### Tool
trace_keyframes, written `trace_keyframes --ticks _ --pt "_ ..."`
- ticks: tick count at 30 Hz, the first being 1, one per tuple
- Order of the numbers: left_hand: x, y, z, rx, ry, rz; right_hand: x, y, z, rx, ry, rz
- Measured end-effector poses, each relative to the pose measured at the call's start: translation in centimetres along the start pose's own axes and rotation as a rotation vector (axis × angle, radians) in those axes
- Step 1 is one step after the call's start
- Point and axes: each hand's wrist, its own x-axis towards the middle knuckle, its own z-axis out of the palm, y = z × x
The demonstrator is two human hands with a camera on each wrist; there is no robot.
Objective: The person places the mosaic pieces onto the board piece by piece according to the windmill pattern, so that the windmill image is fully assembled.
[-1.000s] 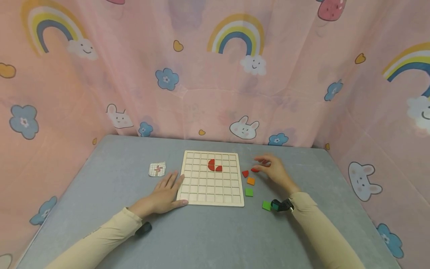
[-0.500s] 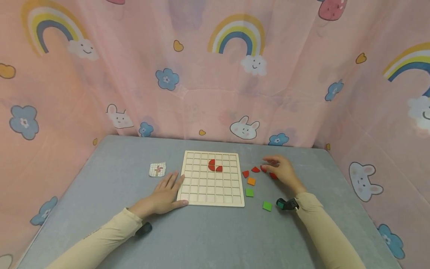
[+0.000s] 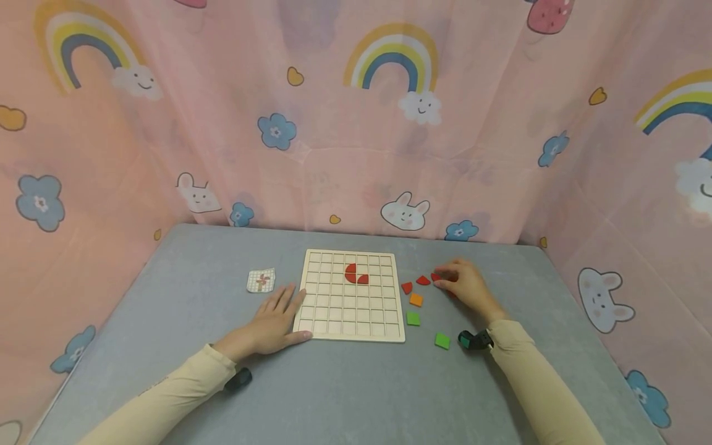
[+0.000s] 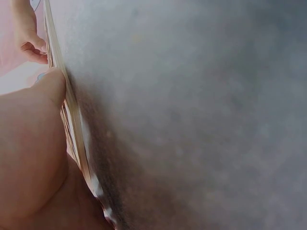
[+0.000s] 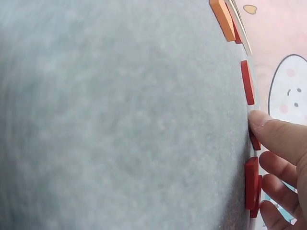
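Note:
My left hand (image 3: 267,323) rests on the left edge of a pale wooden grid board (image 3: 349,330), fingers spread. Red quarter-circle pieces (image 3: 350,274) lie in the board's upper middle squares. To the right of the board my right hand (image 3: 464,285) pinches a red quarter-circle piece (image 3: 436,277) at the table with thumb and fingertips. In the right wrist view the thumb (image 5: 276,132) covers part of that piece. More red pieces (image 5: 251,184) lie below the fingers there. Two loose red pieces, one (image 3: 407,288) nearer the board and another (image 3: 423,280), lie left of the hand.
An orange square (image 3: 416,300) and two green squares, one (image 3: 413,319) beside the board and one (image 3: 442,341) nearer me, lie on the grey table (image 3: 356,395). A small pattern card (image 3: 260,280) lies left of the board. A pink printed curtain (image 3: 345,154) surrounds the table.
My right hand has shifted right, away from one red piece, and its thumb and fingers have closed on another red piece. The left hand has stayed on the board.

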Motion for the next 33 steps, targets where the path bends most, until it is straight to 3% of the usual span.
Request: trace_keyframes --ticks 24,33 --pt "-0.04 0.13 -0.04 -0.004 0.015 0.01 0.22 -0.14 0.17 -0.061 -0.026 -0.031" --pt "0.04 -0.02 0.1 0.001 0.017 0.006 0.19 -0.5 0.13 0.002 -0.014 0.011"
